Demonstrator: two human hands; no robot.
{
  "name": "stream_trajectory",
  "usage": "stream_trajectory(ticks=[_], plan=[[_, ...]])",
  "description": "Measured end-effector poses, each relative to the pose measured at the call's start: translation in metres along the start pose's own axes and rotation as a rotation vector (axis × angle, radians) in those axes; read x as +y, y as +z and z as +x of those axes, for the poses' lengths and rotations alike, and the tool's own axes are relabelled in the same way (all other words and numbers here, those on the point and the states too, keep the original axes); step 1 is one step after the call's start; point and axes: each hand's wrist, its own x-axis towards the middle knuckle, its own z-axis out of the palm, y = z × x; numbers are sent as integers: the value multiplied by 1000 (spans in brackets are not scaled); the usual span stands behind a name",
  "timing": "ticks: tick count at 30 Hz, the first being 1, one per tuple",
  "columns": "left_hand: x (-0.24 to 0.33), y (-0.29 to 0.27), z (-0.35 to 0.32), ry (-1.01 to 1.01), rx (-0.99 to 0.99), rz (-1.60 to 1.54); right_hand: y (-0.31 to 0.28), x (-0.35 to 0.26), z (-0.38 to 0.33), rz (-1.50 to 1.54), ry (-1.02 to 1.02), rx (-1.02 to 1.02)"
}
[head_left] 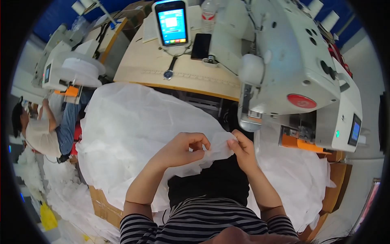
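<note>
Between my two hands a thin white fabric piece [220, 147] is stretched above my lap. My left hand [185, 148] is closed, its thumb and fingertips pinching the fabric's left side. At the right side, my right hand [242, 149] pinches the fabric between thumb and fingers. To the left, a large pile of the same sheer white fabric [126, 126] spreads from the table edge down past my left forearm. More white fabric [288, 179] lies heaped to the right of my right forearm. A white sewing machine [284, 69] stands just beyond my right hand.
On the wooden table [134, 67] are a screen device [172, 24], a dark phone [201, 46], a wristwatch [170, 68] and a plastic bottle [208, 16]. A cardboard box [103, 207] sits at lower left. Another person [42, 130] sits at a machine on the far left.
</note>
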Motion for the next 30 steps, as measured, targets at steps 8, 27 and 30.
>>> stream_trajectory(ticks=[8,27,30], plan=[[32,55,39,236,306,688,11,-25,-11,-157,-95,460],[6,34,99,408,561,782,-73,3,-11,62,-16,705],[1,25,107,570,589,1034,-78,-7,-14,-172,-93,759]])
